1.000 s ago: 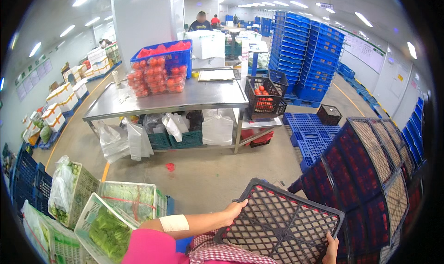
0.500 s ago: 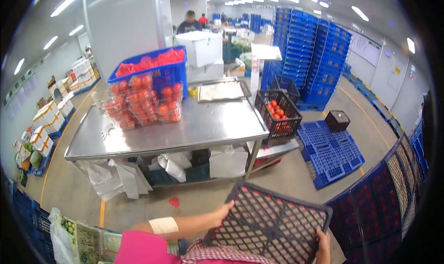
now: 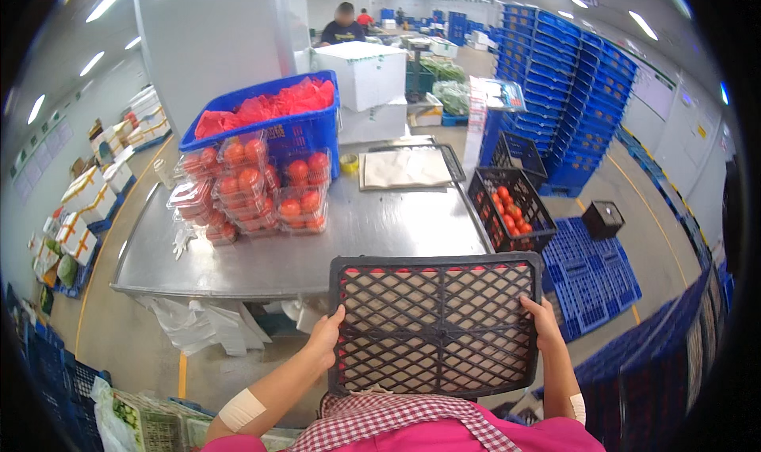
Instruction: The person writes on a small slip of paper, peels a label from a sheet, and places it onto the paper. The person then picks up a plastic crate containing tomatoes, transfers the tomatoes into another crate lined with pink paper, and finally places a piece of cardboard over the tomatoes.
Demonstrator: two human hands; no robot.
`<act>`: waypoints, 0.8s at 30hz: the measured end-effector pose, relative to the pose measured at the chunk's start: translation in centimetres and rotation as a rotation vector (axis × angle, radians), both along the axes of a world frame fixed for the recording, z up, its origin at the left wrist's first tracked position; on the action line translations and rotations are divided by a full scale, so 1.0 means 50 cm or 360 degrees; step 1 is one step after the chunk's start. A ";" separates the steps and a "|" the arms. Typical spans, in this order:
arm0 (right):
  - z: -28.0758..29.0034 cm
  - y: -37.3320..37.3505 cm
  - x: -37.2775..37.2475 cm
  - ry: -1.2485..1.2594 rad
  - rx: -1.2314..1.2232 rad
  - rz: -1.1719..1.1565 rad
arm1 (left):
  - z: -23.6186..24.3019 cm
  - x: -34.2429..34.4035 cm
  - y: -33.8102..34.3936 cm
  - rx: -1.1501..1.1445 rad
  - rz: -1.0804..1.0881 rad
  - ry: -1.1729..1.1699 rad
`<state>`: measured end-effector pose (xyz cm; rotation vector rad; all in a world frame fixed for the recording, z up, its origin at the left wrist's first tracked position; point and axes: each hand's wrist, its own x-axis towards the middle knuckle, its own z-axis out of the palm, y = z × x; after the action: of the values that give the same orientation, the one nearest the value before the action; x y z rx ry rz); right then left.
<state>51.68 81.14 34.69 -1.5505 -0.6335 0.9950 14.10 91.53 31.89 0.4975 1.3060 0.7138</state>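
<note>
Between my two hands, in front of my body, is a black plastic lattice crate (image 3: 441,329). Its far edge overlaps the near right part of the steel table (image 3: 365,238). Through the lattice a beige sheet shows, with a strip of red along its edges; what else lies inside is hidden. My left hand (image 3: 326,337) grips the crate's left side, thumb on the rim. On the right side, my right hand (image 3: 542,322) holds it the same way. Clear plastic boxes of tomatoes (image 3: 246,186) are stacked on the table's left part, beside a blue crate (image 3: 305,131) lined with red film.
A tray with a pale sheet (image 3: 404,169) lies at the table's back. A black crate of tomatoes (image 3: 507,214) stands off its right end, near a blue pallet (image 3: 590,270) and tall blue crate stacks (image 3: 555,95). Behind white foam boxes (image 3: 361,76) is another person (image 3: 343,28).
The black lattice crate has turned level and risen toward the table's near edge, with both hands still on it. My view has moved closer to the table.
</note>
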 end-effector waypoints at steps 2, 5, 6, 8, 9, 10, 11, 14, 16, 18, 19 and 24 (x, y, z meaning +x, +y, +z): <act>-0.031 0.096 0.044 0.0008 -0.0118 0.0104 | -0.047 0.006 0.049 -0.0019 0.0044 -0.0106; -0.028 0.267 0.084 0.0183 -0.0206 0.0208 | -0.042 0.038 0.175 -0.0038 0.0121 -0.0039; -0.035 0.316 0.099 0.0213 -0.0269 0.0222 | -0.033 0.053 0.207 -0.0079 0.0139 0.0034; -0.050 0.414 0.130 0.0341 -0.0468 0.0248 | -0.062 0.053 0.278 -0.0076 0.0145 0.0037; -0.035 0.433 0.122 0.0297 -0.0498 0.0233 | -0.061 0.057 0.305 -0.0083 0.0117 0.0049; -0.031 0.464 0.135 0.0255 -0.0500 0.0242 | -0.057 0.063 0.335 -0.0091 0.0083 0.0061; -0.024 0.491 0.147 0.0230 -0.0501 0.0243 | -0.043 0.067 0.364 -0.0101 0.0038 0.0087; -0.090 0.610 0.193 0.0272 -0.0594 0.0296 | -0.044 0.108 0.475 -0.0104 0.0092 0.0442; -0.100 0.638 0.192 0.0234 -0.0576 0.0304 | -0.073 0.099 0.507 -0.0156 0.0107 0.0331; -0.096 0.689 0.198 0.0134 -0.0558 0.0377 | -0.057 0.114 0.533 -0.0141 0.0182 0.0231; -0.112 0.706 0.201 0.0074 -0.0589 0.0448 | -0.079 0.090 0.550 -0.0191 0.0188 0.0054; -0.078 0.734 0.258 -0.1078 -0.0672 0.0433 | -0.054 0.125 0.584 0.0518 -0.0125 0.0445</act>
<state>64.58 117.84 30.81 -2.2498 -1.1823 0.8192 20.34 120.72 29.17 0.9339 1.4266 0.8167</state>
